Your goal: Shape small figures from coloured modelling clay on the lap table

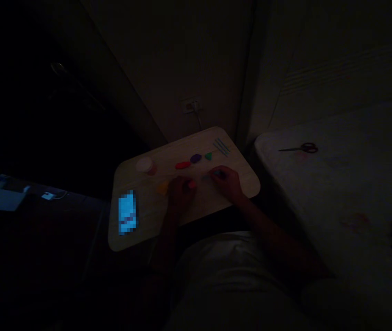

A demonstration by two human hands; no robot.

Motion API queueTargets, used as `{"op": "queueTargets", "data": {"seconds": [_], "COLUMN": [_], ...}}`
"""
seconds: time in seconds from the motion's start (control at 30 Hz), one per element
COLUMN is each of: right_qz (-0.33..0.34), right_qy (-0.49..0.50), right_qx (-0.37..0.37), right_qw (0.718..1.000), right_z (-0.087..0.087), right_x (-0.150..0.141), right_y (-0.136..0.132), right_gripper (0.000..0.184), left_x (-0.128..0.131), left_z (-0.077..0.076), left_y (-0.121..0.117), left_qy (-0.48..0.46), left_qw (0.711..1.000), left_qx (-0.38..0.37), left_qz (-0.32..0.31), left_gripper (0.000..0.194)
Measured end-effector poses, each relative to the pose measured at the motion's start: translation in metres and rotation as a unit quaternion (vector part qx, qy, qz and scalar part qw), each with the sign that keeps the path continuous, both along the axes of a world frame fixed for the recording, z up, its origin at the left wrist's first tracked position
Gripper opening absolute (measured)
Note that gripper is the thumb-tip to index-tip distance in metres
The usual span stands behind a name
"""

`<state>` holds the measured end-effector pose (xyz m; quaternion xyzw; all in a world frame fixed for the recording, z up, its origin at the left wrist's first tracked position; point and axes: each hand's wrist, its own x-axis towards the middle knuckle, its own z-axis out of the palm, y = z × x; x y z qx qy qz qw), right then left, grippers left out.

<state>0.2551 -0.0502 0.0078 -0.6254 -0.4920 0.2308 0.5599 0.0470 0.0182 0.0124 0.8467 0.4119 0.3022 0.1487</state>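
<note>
The light is very dim. My left hand (180, 195) rests over the small table (150, 225), its fingers closed round a pinkish-red lump (191, 184) that looks like modelling clay. A thin pale-blue stick (207, 176) is pinched in my right hand (228, 183), its tip pointing left toward the lump. Beside my left hand lies a yellow-orange lump (162, 188). Farther back sit a red elongated piece (183, 165), a purple piece (196, 158) and a green piece (208, 156). Several thin sticks (221, 146) lie at the back right.
A pale round tub (145, 165) stands at the table's back left. Near the left edge a phone (127, 213) glows, its screen pixelated. Scissors (301, 148) lie on the light surface (337, 184) at right. A plugged-in wall socket (190, 105) is behind the table.
</note>
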Motion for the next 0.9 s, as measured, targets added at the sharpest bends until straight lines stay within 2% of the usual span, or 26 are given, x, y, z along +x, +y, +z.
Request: {"op": "queueTargets", "data": {"seconds": [0.07, 0.2, 0.3, 0.4, 0.6, 0.73, 0.9], "right_qz": [0.019, 0.089, 0.183, 0.257, 0.261, 0.287, 0.298], "right_qy": [-0.004, -0.084, -0.151, -0.192, -0.186, -0.19, -0.208], "right_qx": [0.025, 0.036, 0.018, -0.017, -0.023, -0.038, -0.031], "right_qw": [0.999, 0.992, 0.971, 0.947, 0.947, 0.938, 0.931], "right_z": [0.005, 0.025, 0.038, 0.042, 0.037, 0.035, 0.029], "right_x": [0.003, 0.009, 0.011, 0.011, 0.005, -0.002, -0.001], "right_y": [0.005, 0.022, 0.037, 0.046, 0.043, 0.045, 0.054], "right_gripper": [0.017, 0.021, 0.023, 0.019, 0.016, 0.009, 0.011], "left_x": [0.0, 0.0, -0.001, -0.002, -0.003, -0.005, -0.005], "left_z": [0.0, 0.0, -0.001, 0.0, -0.004, -0.006, -0.002], "left_y": [0.001, 0.002, 0.002, 0.001, 0.001, 0.002, 0.002], "left_qy": [0.001, 0.005, 0.005, -0.004, -0.02, -0.037, -0.048], "left_qw": [1.0, 1.0, 1.0, 1.0, 0.999, 0.998, 0.998], "left_qx": [-0.004, -0.011, -0.005, -0.009, -0.028, -0.042, -0.043], "left_qz": [-0.002, -0.005, -0.007, -0.013, 0.007, 0.012, -0.005], "left_gripper": [0.012, 0.013, 0.014, 0.014, 0.016, 0.021, 0.015]}}
